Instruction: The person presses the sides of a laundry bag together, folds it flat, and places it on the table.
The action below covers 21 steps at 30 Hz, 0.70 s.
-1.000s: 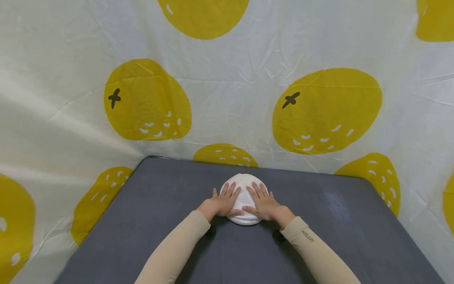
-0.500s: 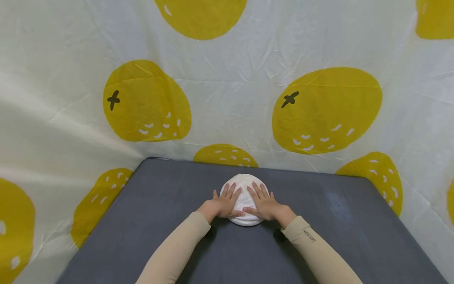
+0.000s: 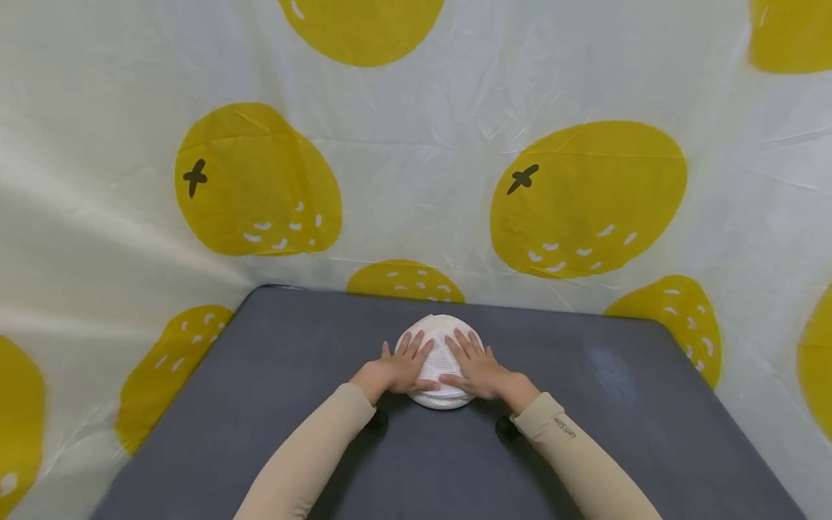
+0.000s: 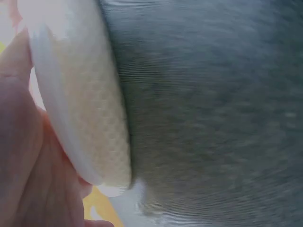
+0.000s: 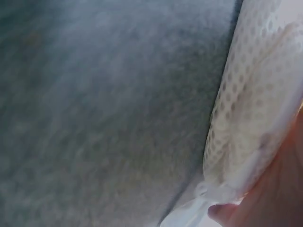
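A round white mesh laundry bag [image 3: 443, 360] lies on the dark grey table in the head view. My left hand [image 3: 400, 368] rests on its left part with straight, spread fingers, and my right hand [image 3: 479, 371] lies the same way on the right part. Both thumbs point inward across the near part of the bag. Seen from the left wrist, the bag's puffy mesh side [image 4: 92, 104] stands above the table with the left hand [image 4: 33, 161] against it. From the right wrist, perforated mesh [image 5: 236, 109] and a pale tab [image 5: 201, 191] show beside the right hand [image 5: 274, 189].
The dark grey table [image 3: 312, 339] reaches back to a white curtain [image 3: 416, 195] printed with yellow fruit shapes. A pale smudge [image 3: 611, 372] marks the table to the right. Dark round pieces [image 3: 507, 427] sit under both wrists.
The head view has shifted slightly, so the whole scene sits a little further left. Both hands keep their places on the laundry bag.
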Motion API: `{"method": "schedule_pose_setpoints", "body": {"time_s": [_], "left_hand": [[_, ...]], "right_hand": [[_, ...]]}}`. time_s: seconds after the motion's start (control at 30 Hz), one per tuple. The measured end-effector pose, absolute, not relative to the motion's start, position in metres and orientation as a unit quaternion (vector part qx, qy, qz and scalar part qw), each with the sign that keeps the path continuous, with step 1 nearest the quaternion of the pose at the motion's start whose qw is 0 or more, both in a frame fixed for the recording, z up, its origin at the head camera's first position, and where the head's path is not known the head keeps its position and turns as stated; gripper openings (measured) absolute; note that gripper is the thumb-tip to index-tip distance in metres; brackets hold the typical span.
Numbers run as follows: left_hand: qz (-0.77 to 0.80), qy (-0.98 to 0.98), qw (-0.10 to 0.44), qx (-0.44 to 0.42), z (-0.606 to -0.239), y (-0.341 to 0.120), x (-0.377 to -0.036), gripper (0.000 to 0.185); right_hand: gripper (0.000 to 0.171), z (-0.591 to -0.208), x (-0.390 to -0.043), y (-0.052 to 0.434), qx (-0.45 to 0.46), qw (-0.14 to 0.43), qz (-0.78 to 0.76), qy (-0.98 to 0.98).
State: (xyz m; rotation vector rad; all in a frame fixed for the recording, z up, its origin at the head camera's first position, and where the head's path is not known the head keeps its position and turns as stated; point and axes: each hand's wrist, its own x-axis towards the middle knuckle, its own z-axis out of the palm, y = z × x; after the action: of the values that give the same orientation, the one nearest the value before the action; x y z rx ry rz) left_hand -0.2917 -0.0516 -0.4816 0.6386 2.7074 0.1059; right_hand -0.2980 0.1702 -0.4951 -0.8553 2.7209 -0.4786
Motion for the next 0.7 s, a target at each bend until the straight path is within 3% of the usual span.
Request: {"method": "schedule_pose_setpoints", "body": {"time_s": [0.27, 0.7], "left_hand": [[0.065, 0.954, 0.175, 0.235, -0.471, -0.059, -0.293, 0.09], [0.094, 0.953, 0.115, 0.265, -0.48, -0.046, -0.295, 0.098]], "right_hand": [[0.083, -0.483, -0.291, 0.173, -0.318, 0.084, -0.182, 0.927], [0.101, -0.495, -0.279, 0.187, -0.279, 0.037, -0.194, 0.94]]}}
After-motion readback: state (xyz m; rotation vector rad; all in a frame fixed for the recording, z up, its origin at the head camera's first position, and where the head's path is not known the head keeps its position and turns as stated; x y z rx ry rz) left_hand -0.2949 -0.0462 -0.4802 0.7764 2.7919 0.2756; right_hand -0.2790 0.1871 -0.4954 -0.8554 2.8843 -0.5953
